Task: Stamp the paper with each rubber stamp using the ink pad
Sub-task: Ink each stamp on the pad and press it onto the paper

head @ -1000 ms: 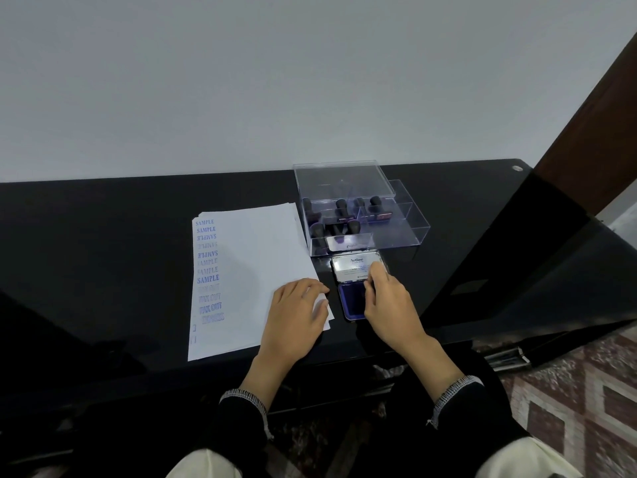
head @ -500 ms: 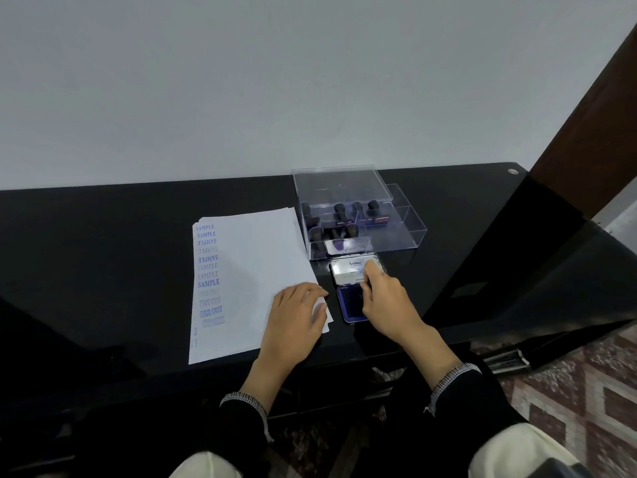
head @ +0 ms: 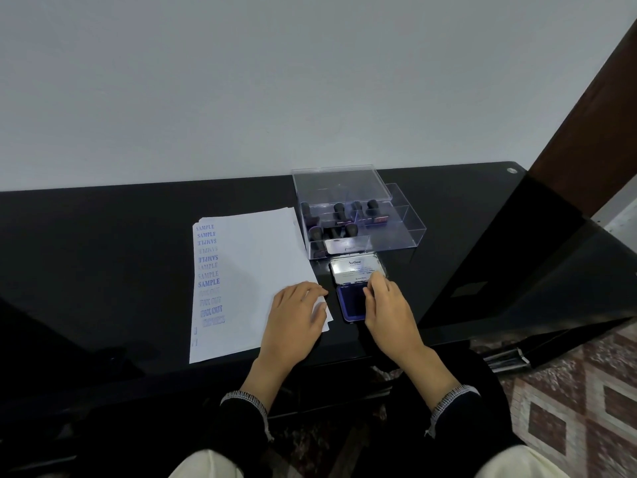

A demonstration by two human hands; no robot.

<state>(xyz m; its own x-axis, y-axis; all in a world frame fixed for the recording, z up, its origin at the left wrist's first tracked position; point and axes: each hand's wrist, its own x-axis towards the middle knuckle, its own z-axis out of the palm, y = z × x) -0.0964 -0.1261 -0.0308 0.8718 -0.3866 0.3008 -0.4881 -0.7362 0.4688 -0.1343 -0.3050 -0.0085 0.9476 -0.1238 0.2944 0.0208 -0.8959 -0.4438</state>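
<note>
The ink pad (head: 352,305) lies open on the tabletop (head: 103,257) just right of the paper (head: 255,270), my right hand (head: 386,312) pinching its lid (head: 356,270), apparently to move it, my left hand (head: 293,319) flat on the sheets to steady them.

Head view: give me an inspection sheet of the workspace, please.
Surface: glossy black table.
Job's things: paper with blue prints down its left edge; open ink pad, lid folded back; rubber stamps stand in a clear box.
Clutter: nothing seen.
Hands: left hand rests flat on the paper; right hand over the pad, its grip hidden.
Cables: nothing seen.
Surroundings: white wall, patterned floor.
</note>
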